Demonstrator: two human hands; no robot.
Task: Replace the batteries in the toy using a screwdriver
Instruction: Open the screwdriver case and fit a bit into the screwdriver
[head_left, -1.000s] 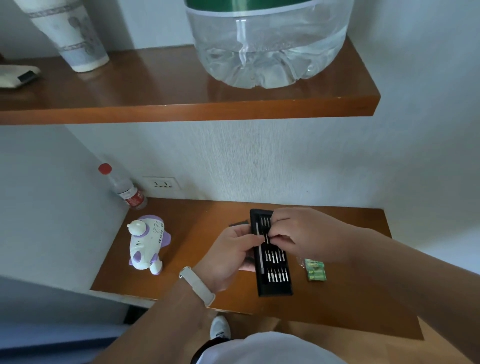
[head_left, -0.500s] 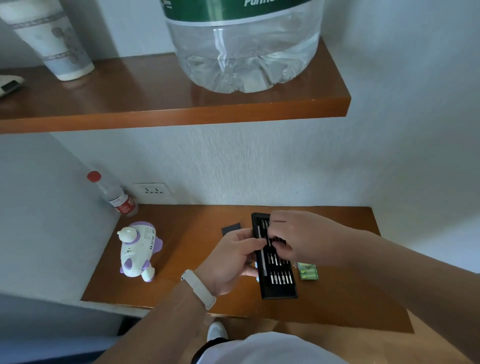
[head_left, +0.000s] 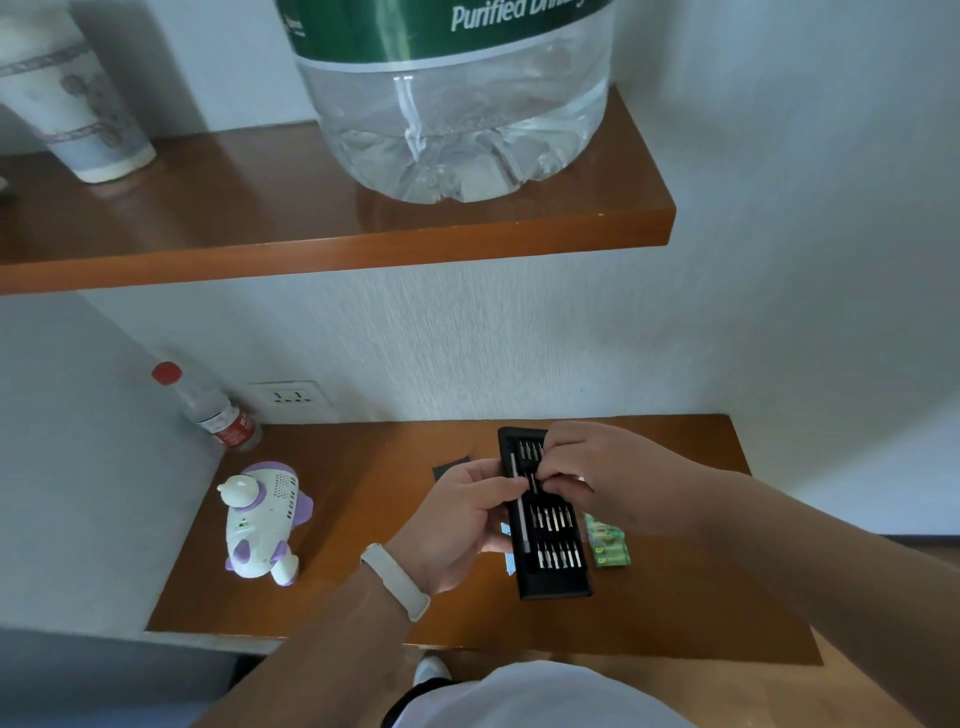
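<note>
- Grips bit case (head_left: 551, 578) by its left edge with left hand (head_left: 462, 519), steadying it.
- Pinches one bit (head_left: 533, 484) with right hand (head_left: 597, 473), apparently choosing a tip.
- Leaves toy (head_left: 262, 522) well left, untouched, with batteries (head_left: 611, 548) just right of case.

Black screwdriver bit case (head_left: 550, 577) lies open and flat — white-and-purple plane toy (head_left: 262, 522) well left of it, green battery pack (head_left: 610, 548) just right.

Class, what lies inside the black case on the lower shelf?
The black case holds rows of silver bits and a long slim driver along its left side. The right hand covers part of the upper rows, hiding those slots.
</note>
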